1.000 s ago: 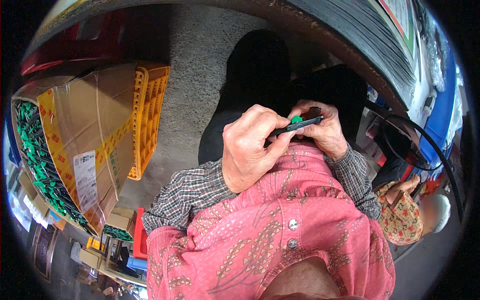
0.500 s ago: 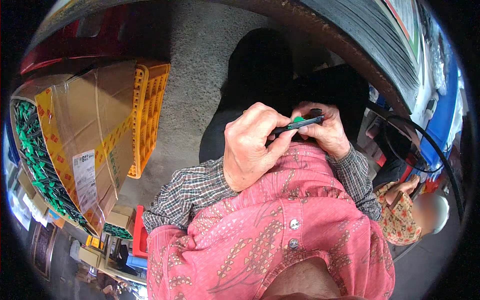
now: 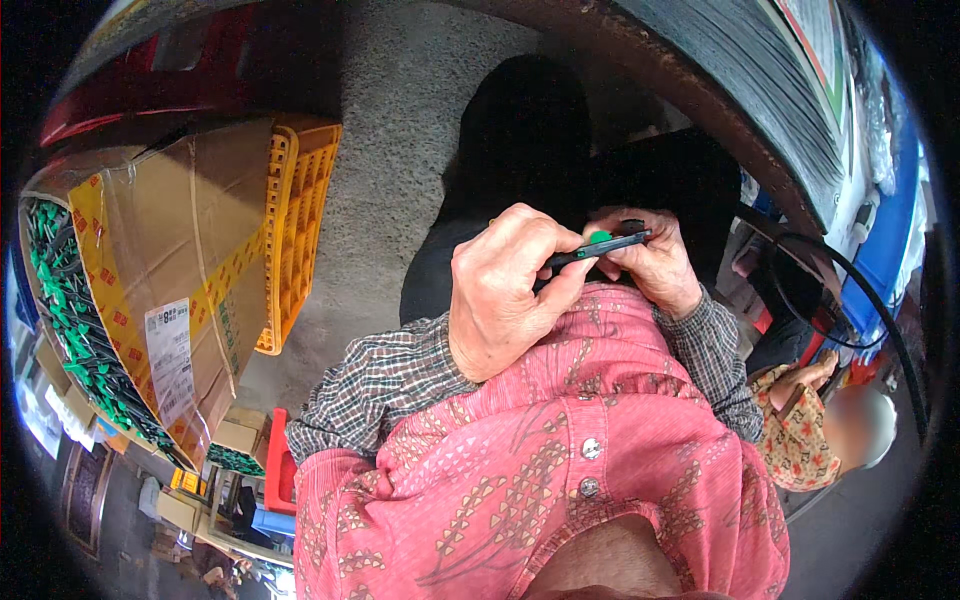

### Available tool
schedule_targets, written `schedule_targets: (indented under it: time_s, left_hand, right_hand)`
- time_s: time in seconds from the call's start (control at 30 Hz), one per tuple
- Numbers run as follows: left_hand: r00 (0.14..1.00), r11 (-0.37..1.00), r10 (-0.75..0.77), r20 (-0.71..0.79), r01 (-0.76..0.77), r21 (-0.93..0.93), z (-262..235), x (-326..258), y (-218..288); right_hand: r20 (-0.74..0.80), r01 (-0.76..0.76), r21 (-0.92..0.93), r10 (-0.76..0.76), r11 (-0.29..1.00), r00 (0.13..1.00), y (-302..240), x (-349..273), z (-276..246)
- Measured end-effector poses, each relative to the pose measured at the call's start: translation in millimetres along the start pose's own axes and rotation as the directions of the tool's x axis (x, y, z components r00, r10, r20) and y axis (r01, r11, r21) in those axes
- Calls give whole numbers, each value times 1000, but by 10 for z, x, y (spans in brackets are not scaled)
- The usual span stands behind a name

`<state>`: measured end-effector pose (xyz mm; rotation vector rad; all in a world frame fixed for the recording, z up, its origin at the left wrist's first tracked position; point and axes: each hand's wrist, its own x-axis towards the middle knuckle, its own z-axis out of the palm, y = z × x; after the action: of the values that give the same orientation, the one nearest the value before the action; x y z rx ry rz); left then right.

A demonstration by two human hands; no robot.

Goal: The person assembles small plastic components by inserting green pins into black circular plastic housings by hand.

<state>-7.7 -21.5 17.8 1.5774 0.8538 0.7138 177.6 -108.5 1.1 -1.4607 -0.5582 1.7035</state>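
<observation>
My left hand (image 3: 508,285) is closed, thumb and fingertips pinching one end of a slim black piece with green parts (image 3: 615,244). The piece lies nearly level above my lap and points right. Its other end crosses in front of my right hand (image 3: 660,260), whose curled fingers close around that end. A rounded green part stands up near the middle of the piece, between the hands. A small dark shape shows beside the right fingers; what it is I cannot make out. The inner fingertips of both hands are partly hidden.
At the left stands an open cardboard box (image 3: 160,250) full of several similar black-and-green pieces (image 3: 75,320). A yellow plastic crate (image 3: 300,235) is beside it. A dark table edge (image 3: 715,110) curves across the upper right, near a black cable (image 3: 870,290). Another person (image 3: 810,430) sits at the right.
My right thumb has slid down off the front of the slim black piece. My left hand keeps its pinch, almost unmoved.
</observation>
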Motion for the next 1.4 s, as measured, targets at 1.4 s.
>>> schedule_targets:
  time_s: [1.4]
  left_hand:
    - [992, 998, -66, 109, 67, -8, -124, 3, 51]
  right_hand:
    - [-85, 68, -319, -100, 945, 991, -188, -104, 65]
